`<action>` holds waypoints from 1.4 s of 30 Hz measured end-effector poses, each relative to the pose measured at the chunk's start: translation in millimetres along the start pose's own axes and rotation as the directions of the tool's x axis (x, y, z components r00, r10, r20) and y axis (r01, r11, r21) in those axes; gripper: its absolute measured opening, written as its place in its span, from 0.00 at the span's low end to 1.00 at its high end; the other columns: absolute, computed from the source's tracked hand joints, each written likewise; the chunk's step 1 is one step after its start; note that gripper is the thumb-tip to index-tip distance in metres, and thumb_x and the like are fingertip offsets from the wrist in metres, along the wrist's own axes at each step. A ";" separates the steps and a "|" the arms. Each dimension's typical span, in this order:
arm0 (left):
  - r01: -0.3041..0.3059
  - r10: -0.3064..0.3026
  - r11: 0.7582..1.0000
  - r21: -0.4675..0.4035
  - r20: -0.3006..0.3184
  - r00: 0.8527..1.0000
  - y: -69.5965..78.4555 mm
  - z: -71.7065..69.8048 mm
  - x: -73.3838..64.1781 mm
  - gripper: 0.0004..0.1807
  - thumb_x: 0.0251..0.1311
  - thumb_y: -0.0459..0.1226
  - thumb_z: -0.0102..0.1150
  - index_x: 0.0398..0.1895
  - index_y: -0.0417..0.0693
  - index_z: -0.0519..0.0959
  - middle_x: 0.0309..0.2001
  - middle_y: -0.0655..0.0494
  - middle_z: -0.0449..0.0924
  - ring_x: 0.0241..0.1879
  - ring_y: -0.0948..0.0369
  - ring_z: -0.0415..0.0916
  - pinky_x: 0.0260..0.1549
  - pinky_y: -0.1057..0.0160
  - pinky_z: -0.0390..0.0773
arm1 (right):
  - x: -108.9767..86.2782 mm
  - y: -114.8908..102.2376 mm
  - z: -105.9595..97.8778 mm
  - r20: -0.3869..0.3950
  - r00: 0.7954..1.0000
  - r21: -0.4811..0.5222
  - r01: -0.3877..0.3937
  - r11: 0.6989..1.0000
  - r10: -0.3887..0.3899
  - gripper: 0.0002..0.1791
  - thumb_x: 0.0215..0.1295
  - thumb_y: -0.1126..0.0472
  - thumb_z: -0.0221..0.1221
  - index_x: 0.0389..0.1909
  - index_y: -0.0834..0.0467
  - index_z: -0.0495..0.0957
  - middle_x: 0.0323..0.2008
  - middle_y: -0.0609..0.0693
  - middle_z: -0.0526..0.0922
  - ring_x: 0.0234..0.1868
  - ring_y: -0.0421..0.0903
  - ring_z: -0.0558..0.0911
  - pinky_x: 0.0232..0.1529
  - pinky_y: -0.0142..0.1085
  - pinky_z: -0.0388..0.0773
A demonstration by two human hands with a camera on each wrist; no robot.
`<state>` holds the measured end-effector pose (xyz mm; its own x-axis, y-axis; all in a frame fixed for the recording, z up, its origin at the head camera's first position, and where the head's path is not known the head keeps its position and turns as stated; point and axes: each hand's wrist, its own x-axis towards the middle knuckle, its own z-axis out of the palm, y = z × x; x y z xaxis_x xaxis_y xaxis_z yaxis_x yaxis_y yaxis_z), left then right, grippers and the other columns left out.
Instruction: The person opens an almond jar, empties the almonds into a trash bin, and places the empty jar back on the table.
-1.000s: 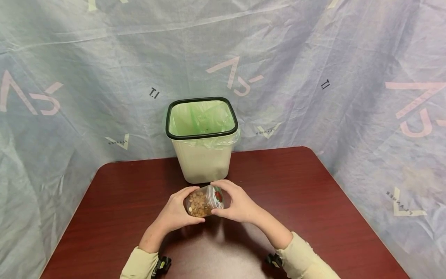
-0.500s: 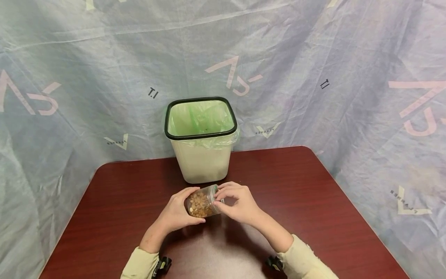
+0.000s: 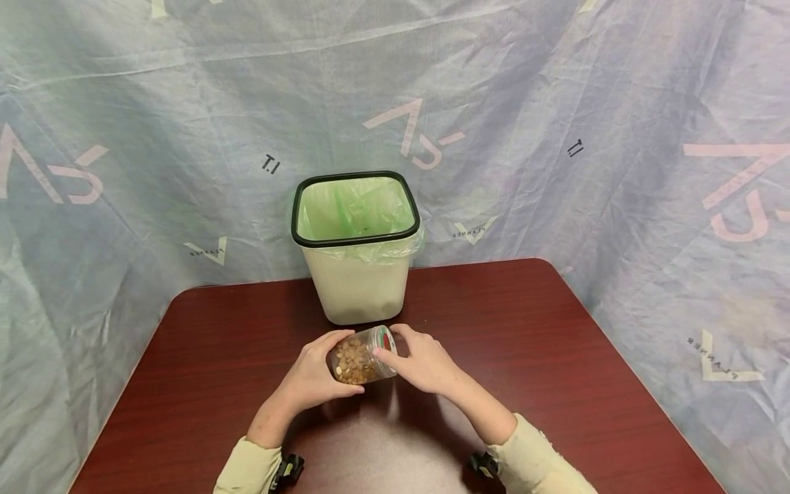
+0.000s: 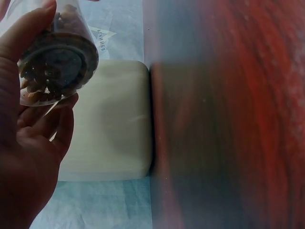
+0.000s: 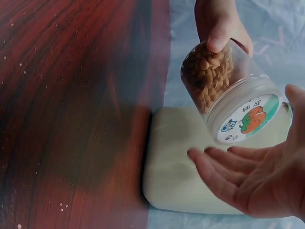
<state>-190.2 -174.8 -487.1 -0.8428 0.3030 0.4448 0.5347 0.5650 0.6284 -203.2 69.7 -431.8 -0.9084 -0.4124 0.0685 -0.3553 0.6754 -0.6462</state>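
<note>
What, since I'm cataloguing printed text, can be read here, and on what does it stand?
"柿成": jar lid; its lower characters are too blurred.
"PLANNER", mirrored: fabric backdrop, beside pale V shapes.
"T.I", in black: fabric backdrop.
Large pink letters, fabric backdrop: too fragmented to read surely.
Trash bin: no text visible.

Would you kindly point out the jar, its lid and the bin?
Jar [image 3: 358,357], head view: middle of its clear side wall.
Lid [image 5: 249,119], right wrist view: printed top.
Bin [image 3: 356,285], head view: front wall.

A makeshift, curtained-off booth, apparently a staged workspace: wrinkled, logo-printed fabric sheets [image 3: 512,103] hang left, far and right around a reddish-brown wood-grain table [image 3: 500,309].
</note>
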 end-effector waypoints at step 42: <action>-0.061 0.061 0.998 0.036 -0.005 0.998 1.1 -1.2 4.4 0.53 0.24 0.53 0.85 0.60 0.43 0.74 0.55 0.58 0.76 0.50 0.59 0.76 0.46 0.54 0.78 | -0.3 -3.5 -1.9 -0.011 0.997 0.099 -0.074 0.992 0.076 0.45 0.62 0.28 0.50 0.69 0.57 0.63 0.62 0.54 0.72 0.62 0.53 0.72 0.57 0.52 0.70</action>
<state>-193.2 -173.7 -483.7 -0.8085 0.3327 0.4855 0.5822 0.5732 0.5767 -202.1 68.6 -428.2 -0.9351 -0.3532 0.0281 -0.2635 0.6401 -0.7217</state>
